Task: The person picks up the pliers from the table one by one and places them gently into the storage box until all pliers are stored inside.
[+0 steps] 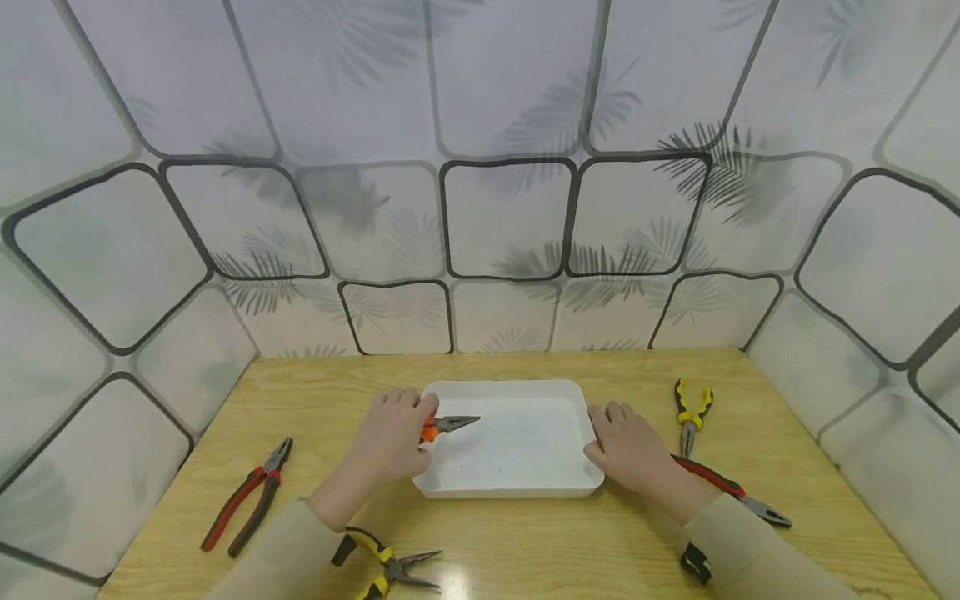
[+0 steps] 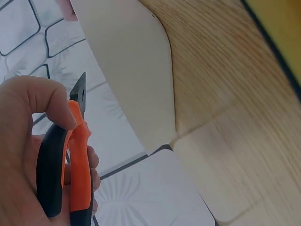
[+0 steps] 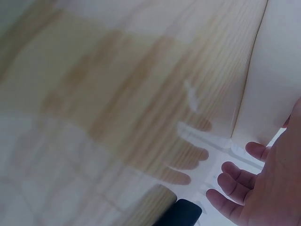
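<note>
My left hand (image 1: pixel 393 433) grips long-nose pliers (image 2: pixel 80 160) by their orange-and-black handles. Their grey nose is closed and points right over the left part of a shallow white tray (image 1: pixel 517 490), as the head view shows. At the tray's opposite end is my right hand (image 1: pixel 630 446), its thumb by the rim and its other fingers along the outer side. From the right wrist, the fingers (image 3: pixel 235 179) look spread and loosely bent, one of them right at the tray's side wall. Inside, the tray holds no tool.
Red-and-black pliers (image 1: pixel 266 477) lie at the left. Yellow-and-black long-nose pliers (image 1: pixel 392 570) lie open near the front edge, partly behind the left sleeve. Another yellow-and-black pair (image 1: pixel 687 423) and red-handled pliers (image 1: pixel 731 487) lie right, near a small black object (image 1: pixel 696 563). A patterned wall (image 1: pixel 502 317) stands behind.
</note>
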`<action>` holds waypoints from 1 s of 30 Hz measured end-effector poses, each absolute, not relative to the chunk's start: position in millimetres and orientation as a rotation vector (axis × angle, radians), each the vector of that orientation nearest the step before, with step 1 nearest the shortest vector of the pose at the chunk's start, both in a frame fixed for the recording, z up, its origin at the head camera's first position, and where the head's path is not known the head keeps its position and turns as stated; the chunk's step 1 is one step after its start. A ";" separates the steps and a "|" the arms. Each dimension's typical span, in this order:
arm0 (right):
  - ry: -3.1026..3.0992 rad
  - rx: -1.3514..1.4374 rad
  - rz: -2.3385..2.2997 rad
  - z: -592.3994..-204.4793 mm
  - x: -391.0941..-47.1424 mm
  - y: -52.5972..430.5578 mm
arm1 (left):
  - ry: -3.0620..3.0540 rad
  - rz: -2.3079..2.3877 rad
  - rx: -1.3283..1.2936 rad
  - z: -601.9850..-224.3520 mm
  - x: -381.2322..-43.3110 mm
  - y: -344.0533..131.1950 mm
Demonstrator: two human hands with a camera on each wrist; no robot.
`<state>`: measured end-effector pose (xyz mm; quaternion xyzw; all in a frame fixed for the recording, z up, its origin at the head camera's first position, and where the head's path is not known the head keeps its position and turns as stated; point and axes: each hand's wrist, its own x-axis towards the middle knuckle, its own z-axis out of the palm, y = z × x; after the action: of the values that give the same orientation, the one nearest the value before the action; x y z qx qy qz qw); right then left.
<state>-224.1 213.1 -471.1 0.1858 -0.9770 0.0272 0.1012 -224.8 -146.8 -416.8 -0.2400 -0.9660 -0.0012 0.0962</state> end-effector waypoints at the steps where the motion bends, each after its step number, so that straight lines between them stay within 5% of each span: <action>1: -2.885 0.548 0.079 -471.7 -224.6 213.4 | -2.859 0.000 -0.719 -416.7 -224.5 -145.6; 30: -2.856 0.566 0.083 -475.5 -226.3 216.2 | -2.833 -0.079 -0.862 -427.9 -222.3 -116.2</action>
<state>-226.3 216.2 -475.5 0.1931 -0.9741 0.0283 0.1141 -222.3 -116.2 -427.9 -0.2899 -0.9525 -0.0265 0.0895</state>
